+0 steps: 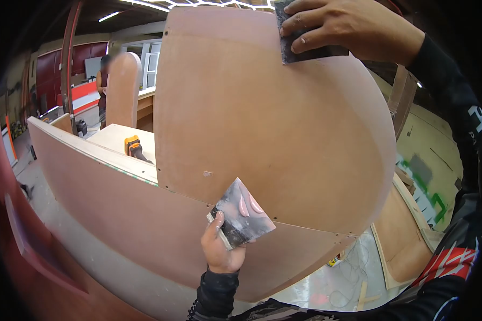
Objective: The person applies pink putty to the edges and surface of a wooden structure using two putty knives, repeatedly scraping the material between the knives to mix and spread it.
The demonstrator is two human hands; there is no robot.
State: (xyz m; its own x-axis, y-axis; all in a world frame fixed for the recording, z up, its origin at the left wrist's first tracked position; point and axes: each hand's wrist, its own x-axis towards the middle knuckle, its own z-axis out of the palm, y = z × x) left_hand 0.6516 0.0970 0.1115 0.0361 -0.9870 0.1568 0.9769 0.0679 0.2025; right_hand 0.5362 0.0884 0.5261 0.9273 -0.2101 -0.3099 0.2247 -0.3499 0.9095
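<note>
My left hand (223, 254) is closed on the lower edge of a square, smeared putty plate (240, 231), held low in front of the panels. Two strips of pink putty (243, 207) lie on its face. At the top right, my right hand (353, 29) grips a dark flat putty spreader (288, 45), its fingers spread over the back. That spreader lies against or just off the upper part of a tall wooden panel (273, 123) with a rounded right side. Pinkish film covers the panel's top and right margin. Screw holes dot its edges, and a small chipped spot (208, 173) shows at lower left.
A long curved panel (128, 214) runs below and to the left. Behind it, a yellow and black power tool (134, 147) rests on a wooden surface. Another person (103, 88) stands in the left background. A framed wooden panel (404, 230) leans at the right.
</note>
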